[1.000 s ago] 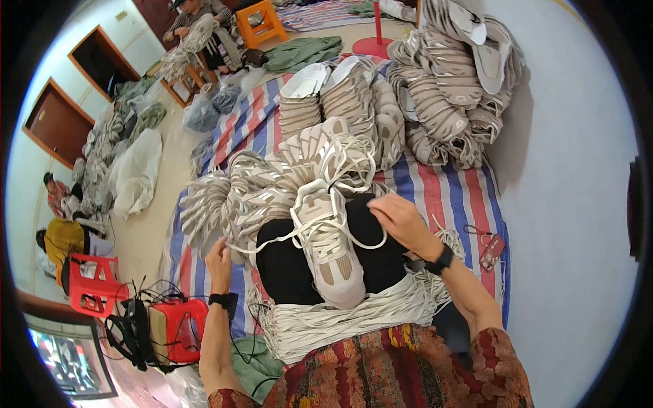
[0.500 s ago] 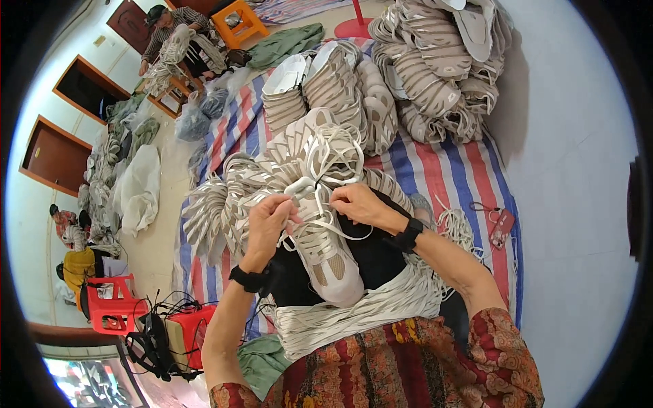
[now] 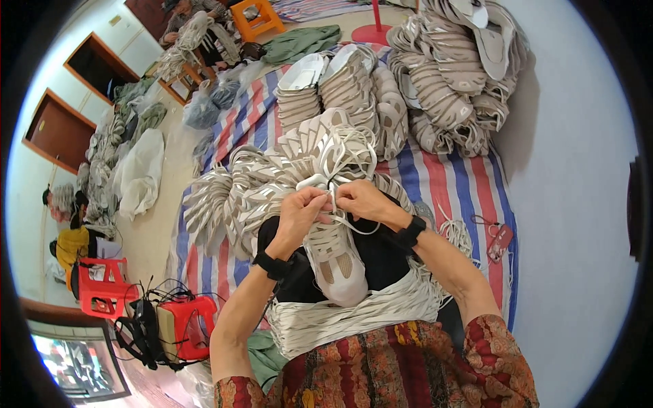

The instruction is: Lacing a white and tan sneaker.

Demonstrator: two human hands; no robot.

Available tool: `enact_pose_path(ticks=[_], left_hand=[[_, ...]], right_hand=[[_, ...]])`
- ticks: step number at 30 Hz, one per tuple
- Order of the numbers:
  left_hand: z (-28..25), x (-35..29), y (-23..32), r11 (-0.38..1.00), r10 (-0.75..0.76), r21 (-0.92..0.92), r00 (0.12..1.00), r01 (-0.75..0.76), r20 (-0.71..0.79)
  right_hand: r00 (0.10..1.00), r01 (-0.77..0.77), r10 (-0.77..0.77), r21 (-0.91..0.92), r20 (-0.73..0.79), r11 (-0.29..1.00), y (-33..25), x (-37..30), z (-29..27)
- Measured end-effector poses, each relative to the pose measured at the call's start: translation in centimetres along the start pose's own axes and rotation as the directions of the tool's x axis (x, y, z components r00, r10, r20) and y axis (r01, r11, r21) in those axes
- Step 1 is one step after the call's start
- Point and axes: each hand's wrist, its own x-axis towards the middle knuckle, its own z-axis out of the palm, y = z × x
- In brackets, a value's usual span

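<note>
Striped sheeting [image 3: 435, 183] backs a pale shoe [image 3: 338, 264], tan panels [image 3: 328, 273] probably mesh.

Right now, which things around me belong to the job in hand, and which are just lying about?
In the job:
left hand and right hand, at the lace
shoe
bundle of loose laces
probably the piled shoes

Lying about, it seems:
orange stool
green cloth
white plastic bag

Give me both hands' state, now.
Left hand: closed, pinching lace.
Right hand: fingers curled closed by the lace; can't tell whether it's gripped.
</note>
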Motion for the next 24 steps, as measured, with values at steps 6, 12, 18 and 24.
enact_pose_path(ticks=[6, 12, 18, 24], left_hand=[[-5.4, -2.1, -1.8, 0.983, 0.181, 0.064, 0.874, -0.171, -0.450], [-6.1, -4.5, -4.5, 0.986, -0.131, -0.130, 0.974, 0.108, -0.185], [-6.4, -4.6, -4.4, 0.984, -0.146, -0.112, 0.987, 0.138, -0.073], [-6.4, -4.1, -4.3, 0.980, -0.166, -0.121, 0.984, 0.158, -0.066]], right_hand=[[0.981, 0.082, -0.122, -0.250, -0.150, 0.965, -2.4, -0.4, 0.4], [0.893, 0.435, -0.449, -0.307, 0.026, 0.847, -3.8, 2.5, 5.7], [0.968, 0.236, -0.246, -0.463, 0.040, 0.854, -3.4, 2.6, 6.2], [0.980, 0.198, -0.182, -0.491, 0.081, 0.848, -4.2, 2.7, 5.9]])
